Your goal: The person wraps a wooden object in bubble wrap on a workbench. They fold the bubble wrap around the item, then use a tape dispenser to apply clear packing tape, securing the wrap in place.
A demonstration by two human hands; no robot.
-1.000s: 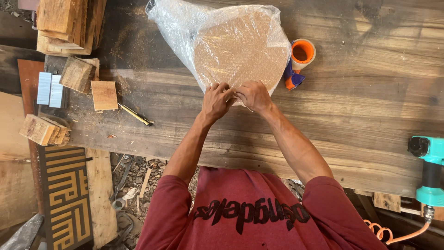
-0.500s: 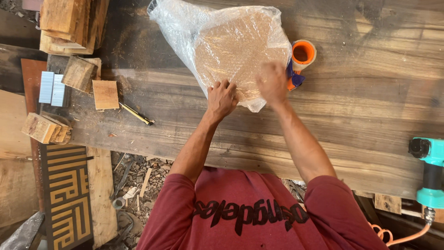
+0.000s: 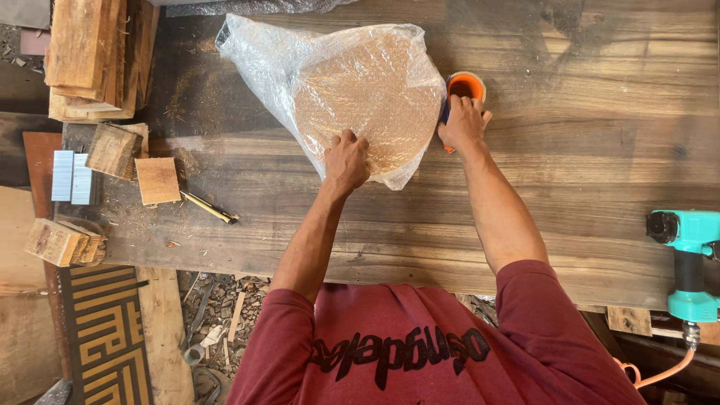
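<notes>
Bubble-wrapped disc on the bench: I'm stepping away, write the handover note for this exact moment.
Left hand: pressing flat on the near edge of the bubble-wrapped round board, holding it to the wooden bench.
Right hand: off the wrap, closed over the orange tape dispenser just right of the board.
Done: board sits inside the wrap; loose plastic bunches at the far left.
Left: no tape visible on the wrap; the near flap looks unsealed.

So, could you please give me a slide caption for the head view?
Left hand presses a bubble-wrapped round board on a wooden bench; right hand grips an orange tape dispenser.
</notes>
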